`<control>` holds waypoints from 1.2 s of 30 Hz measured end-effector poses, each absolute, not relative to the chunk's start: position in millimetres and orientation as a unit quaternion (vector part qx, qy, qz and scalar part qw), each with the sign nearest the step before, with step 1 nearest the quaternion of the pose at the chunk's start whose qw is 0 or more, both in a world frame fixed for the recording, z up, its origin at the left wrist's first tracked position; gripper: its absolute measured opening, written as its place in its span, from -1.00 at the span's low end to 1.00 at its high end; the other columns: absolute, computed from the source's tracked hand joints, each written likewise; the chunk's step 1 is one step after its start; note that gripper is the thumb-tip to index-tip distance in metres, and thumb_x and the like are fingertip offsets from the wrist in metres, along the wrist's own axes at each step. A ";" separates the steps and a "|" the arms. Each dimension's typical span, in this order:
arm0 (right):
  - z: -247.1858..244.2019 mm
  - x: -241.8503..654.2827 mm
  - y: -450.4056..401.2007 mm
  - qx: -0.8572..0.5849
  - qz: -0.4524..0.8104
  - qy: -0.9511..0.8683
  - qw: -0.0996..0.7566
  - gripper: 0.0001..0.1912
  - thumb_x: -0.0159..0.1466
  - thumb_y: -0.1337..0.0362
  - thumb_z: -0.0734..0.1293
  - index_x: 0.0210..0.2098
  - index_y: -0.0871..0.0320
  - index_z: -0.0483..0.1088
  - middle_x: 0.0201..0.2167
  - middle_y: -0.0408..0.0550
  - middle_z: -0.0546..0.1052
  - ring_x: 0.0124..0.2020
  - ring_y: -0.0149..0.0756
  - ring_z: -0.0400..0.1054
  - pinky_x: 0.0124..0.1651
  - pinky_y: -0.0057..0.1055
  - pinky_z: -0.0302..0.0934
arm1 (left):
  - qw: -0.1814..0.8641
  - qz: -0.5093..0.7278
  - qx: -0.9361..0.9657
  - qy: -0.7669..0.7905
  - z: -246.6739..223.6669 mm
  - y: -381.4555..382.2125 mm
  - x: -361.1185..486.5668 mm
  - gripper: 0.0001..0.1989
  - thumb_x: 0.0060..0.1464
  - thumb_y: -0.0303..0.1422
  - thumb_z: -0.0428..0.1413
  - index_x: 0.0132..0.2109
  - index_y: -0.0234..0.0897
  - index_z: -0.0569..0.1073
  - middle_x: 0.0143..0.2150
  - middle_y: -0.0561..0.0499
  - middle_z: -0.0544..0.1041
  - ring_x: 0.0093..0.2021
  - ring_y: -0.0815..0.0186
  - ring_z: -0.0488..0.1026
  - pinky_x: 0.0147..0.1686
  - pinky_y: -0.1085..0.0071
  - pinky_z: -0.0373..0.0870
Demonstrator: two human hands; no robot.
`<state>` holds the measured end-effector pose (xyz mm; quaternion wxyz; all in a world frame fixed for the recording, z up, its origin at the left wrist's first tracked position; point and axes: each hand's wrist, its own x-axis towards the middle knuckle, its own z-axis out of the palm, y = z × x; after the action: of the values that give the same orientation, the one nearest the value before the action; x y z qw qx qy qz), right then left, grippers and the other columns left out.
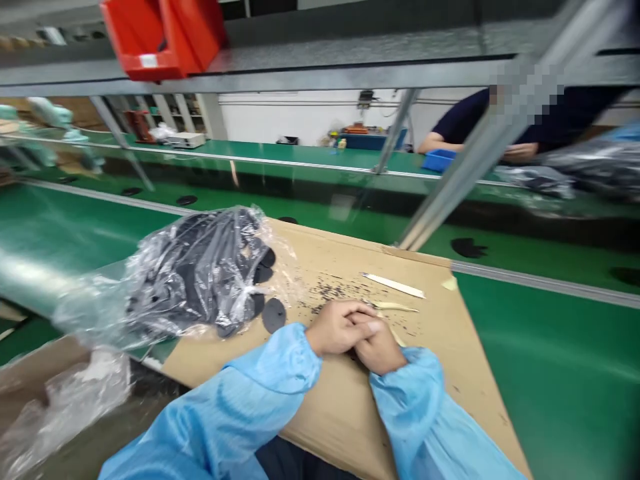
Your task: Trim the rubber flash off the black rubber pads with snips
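Observation:
My left hand (pixel 333 330) and my right hand (pixel 383 345) are clasped together over a brown cardboard sheet (pixel 345 407), fingers folded over each other. Nothing shows in either hand; the space between the palms is hidden. Just beyond them lie a slim pale yellow tool (pixel 397 307), partly covered by my fingers, and a long thin white tool (pixel 395 285); I cannot tell their exact kind. Small black scraps (pixel 333 290) are scattered around there. To the left, a clear plastic bag (pixel 195 267) holds many dark, flat pieces, and a dark grey disc (pixel 274 315) lies outside it.
Green conveyor belts (pixel 565 353) flank the cardboard; dark flat pieces (pixel 467 248) lie on the belt behind it. A slanted metal post (pixel 450 180) rises at the right. A red bin (pixel 165 40) hangs above. An open carton (pixel 65 413) stands lower left. Across sits a co-worker (pixel 465 120) near a blue tray (pixel 439 160).

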<state>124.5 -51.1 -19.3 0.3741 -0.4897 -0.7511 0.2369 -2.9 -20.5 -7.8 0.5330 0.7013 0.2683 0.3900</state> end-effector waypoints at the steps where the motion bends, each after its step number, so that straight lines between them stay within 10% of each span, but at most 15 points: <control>1: -18.2 123.4 -52.9 -0.485 0.239 -0.751 0.379 -0.72 0.24 0.24 0.17 -0.48 0.13 0.45 -0.46 -0.03 0.54 -0.39 -0.25 0.42 -0.28 -0.36 0.30 | 0.532 0.397 0.698 0.268 -6.8 -21.8 -2.9 -0.72 0.02 -0.28 0.17 -0.14 -0.36 0.53 -0.14 -0.14 0.57 -0.11 0.21 0.50 -0.04 0.35 0.40; 10: 7.8 187.8 -30.5 -0.623 0.145 -0.657 0.398 -0.62 0.29 0.08 0.21 -0.55 0.16 0.39 -0.62 -0.15 0.39 -0.54 -0.39 0.25 -0.44 -0.47 0.13 | 0.503 0.494 0.637 0.313 -18.3 -23.1 -3.8 -0.71 0.12 -0.28 0.11 -0.07 -0.37 0.44 -0.12 -0.16 0.53 -0.11 0.23 0.48 -0.06 0.29 0.43; 15: 10.0 298.4 19.9 -0.782 -0.016 -0.551 0.289 -0.80 0.19 0.24 0.27 -0.29 0.16 0.49 -0.31 0.00 0.50 -0.25 -0.21 0.37 -0.11 -0.33 0.24 | 0.452 0.485 0.662 0.350 -19.4 -22.0 -1.7 -0.74 0.11 -0.27 0.10 -0.12 -0.37 0.46 -0.18 -0.13 0.53 -0.18 0.26 0.48 -0.14 0.33 0.45; 25: -41.2 412.0 71.0 -0.845 -0.023 -0.465 0.262 -0.44 0.25 0.11 0.24 0.20 0.20 0.27 0.12 0.20 0.28 0.21 -0.02 0.09 0.24 -0.18 -0.01 | 0.358 0.452 0.734 0.360 -17.8 -27.2 -2.2 -0.87 0.14 -0.36 0.08 -0.24 -0.31 0.49 -0.27 -0.08 0.51 -0.20 0.26 0.46 -0.17 0.33 0.41; 36: -48.2 447.4 108.8 -0.832 0.007 -0.479 0.281 -0.69 0.20 0.12 0.33 -0.09 -0.01 0.52 0.05 0.00 0.41 0.15 -0.05 0.20 0.24 -0.05 -0.04 | 0.356 0.415 0.756 0.361 -17.3 -32.5 -1.2 -0.92 0.14 -0.42 0.07 -0.28 -0.25 0.47 -0.31 -0.02 0.50 -0.25 0.28 0.45 -0.25 0.37 0.39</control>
<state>447.4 108.8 -48.2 0.2807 -0.8315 -0.4793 0.0067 -1.2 -32.5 -17.3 0.3558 0.7559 0.3606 0.4147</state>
